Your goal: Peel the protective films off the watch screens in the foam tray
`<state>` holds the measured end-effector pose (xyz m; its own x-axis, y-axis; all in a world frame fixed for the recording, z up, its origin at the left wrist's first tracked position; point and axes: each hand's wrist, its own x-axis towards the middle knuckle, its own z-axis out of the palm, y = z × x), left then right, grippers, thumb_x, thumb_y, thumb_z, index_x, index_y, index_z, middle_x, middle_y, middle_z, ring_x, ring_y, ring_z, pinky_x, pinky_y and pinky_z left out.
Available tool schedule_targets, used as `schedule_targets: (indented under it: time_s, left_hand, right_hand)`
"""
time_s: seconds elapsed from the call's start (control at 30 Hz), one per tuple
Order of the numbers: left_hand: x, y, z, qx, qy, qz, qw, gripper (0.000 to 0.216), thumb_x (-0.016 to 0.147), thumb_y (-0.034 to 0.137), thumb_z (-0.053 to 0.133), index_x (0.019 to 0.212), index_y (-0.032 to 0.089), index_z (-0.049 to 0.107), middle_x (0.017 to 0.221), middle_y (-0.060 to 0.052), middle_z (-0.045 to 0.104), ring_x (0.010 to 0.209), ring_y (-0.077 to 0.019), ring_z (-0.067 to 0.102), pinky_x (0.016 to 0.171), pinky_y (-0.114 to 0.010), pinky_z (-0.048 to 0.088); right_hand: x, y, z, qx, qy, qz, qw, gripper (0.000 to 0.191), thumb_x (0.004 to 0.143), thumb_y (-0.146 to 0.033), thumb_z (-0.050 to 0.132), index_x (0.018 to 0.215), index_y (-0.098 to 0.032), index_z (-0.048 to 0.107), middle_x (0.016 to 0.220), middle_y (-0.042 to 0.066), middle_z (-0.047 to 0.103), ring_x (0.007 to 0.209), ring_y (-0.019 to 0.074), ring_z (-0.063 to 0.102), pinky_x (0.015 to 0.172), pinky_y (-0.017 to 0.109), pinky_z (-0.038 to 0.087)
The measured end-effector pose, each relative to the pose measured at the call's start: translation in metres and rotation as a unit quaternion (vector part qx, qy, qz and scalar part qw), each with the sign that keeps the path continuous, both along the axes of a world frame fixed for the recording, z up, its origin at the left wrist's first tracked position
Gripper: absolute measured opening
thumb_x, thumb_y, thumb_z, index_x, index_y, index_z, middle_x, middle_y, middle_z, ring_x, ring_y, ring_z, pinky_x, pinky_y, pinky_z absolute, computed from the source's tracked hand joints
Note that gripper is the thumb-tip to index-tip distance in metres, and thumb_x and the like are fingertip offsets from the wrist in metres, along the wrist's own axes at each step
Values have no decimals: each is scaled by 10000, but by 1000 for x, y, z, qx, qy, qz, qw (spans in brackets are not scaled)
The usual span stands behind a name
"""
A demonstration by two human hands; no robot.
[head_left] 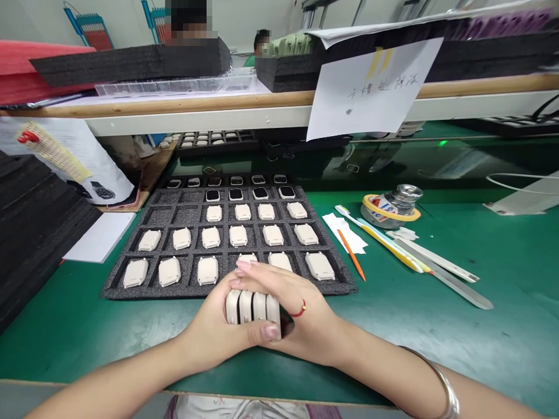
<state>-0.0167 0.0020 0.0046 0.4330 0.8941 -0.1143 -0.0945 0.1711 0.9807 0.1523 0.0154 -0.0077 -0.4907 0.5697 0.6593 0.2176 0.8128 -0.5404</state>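
Note:
Both of my hands meet just in front of a black foam tray (131,286) on the green table. Between them stands a row of several beige watch cases (252,306), side by side on edge. My left hand (218,331) cups the row from below, its thumb pressed against the front. My right hand (297,314) lies over the top with its fingers stretched across the cases. A red thread ring is on one right finger. The tray holds several more beige cases (238,235) in its pockets, and a few with dark screens (236,194) in a far row.
Right of the tray lie an orange pen (351,256), a toothbrush (379,238), flat plastic tools (441,265), a tape roll (375,206) and a glass bottle (404,198). Black foam sheets (30,227) are stacked at left. A shelf (218,105) with a hanging paper note (371,87) runs across the back.

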Motion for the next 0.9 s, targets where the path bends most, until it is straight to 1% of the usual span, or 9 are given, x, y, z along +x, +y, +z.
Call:
schedule_targets:
  time_s: [0.1, 0.2, 0.33, 0.4, 0.47, 0.57, 0.67, 0.83, 0.9]
  left_hand:
    - [2, 1, 0, -6, 8, -3, 1000, 506, 631, 249, 877, 1032, 193, 574, 1009, -51, 705, 966, -243, 671, 840, -358, 556]
    - [2, 2, 1, 19, 26, 0, 999, 498, 659, 241, 859, 1068, 187, 581, 1077, -68, 708, 1030, -255, 669, 889, -370, 552]
    - [-1, 1, 3, 116, 73, 41, 990, 515, 676, 240, 861, 1112, 202, 589, 1120, -59, 710, 1061, -249, 667, 914, -352, 547]
    - [-4, 0, 2, 170, 85, 43, 981, 512, 700, 223, 852, 1133, 230, 579, 1115, -42, 722, 1042, -233, 686, 884, -326, 561]
    - [-7, -1, 1, 218, 87, 32, 972, 484, 734, 195, 829, 1140, 253, 572, 1134, -34, 726, 1044, -222, 698, 869, -304, 569]
    - [-9, -2, 1, 285, 88, 21, 954, 460, 769, 153, 794, 1151, 267, 565, 1155, -36, 726, 1053, -211, 705, 886, -294, 568]
    - [-10, -1, 0, 340, 91, 18, 936, 480, 770, 141, 791, 1170, 278, 563, 1140, -26, 730, 1067, -202, 698, 942, -306, 545]
    - [-10, 1, -3, 390, 135, 40, 910, 504, 748, 171, 815, 1171, 292, 569, 1160, -12, 709, 1136, -202, 640, 981, -316, 506]
    - [-10, 1, -6, 392, 143, 38, 908, 503, 760, 167, 800, 1181, 304, 561, 1124, 5, 709, 1097, -186, 637, 954, -297, 510]
  right_hand:
    - [0, 1, -5, 12, -27, 16, 999, 735, 931, -349, 628, 1544, -278, 229, 1309, 96, 658, 1186, 231, 644, 1113, 443, 449]
    - [0, 2, -6, 28, -38, 20, 999, 669, 965, -284, 560, 1543, -277, 223, 1365, 105, 615, 1258, 227, 590, 1126, 455, 431]
    - [1, 0, 1, 40, -6, 26, 999, 787, 874, -395, 703, 1520, -249, 277, 1350, 120, 601, 1321, 263, 517, 1154, 470, 380]
    - [4, -2, 6, -17, 45, 27, 999, 853, 825, -525, 725, 1512, -257, 296, 1377, 124, 566, 1315, 285, 511, 1135, 469, 400]
    - [5, -3, 8, -119, 101, 21, 988, 708, 901, -578, 599, 1489, -277, 344, 1394, 112, 546, 1303, 277, 515, 1111, 462, 422]
    - [4, -1, 5, -280, 191, 12, 941, 529, 981, -581, 433, 1412, -276, 450, 1314, 101, 592, 1248, 254, 555, 1087, 453, 439]
    - [0, 2, 0, -401, 231, 36, 886, 555, 959, -641, 419, 1347, -254, 503, 1255, 111, 605, 1148, 250, 620, 1022, 446, 491]
    - [0, 0, 5, -519, 204, 89, 825, 670, 896, -731, 450, 1356, -245, 481, 1123, 80, 652, 1085, 242, 639, 977, 433, 506]
    - [-1, -3, 9, -547, 188, 103, 809, 750, 826, -749, 554, 1369, -240, 457, 1081, 69, 665, 1048, 241, 651, 959, 427, 509]
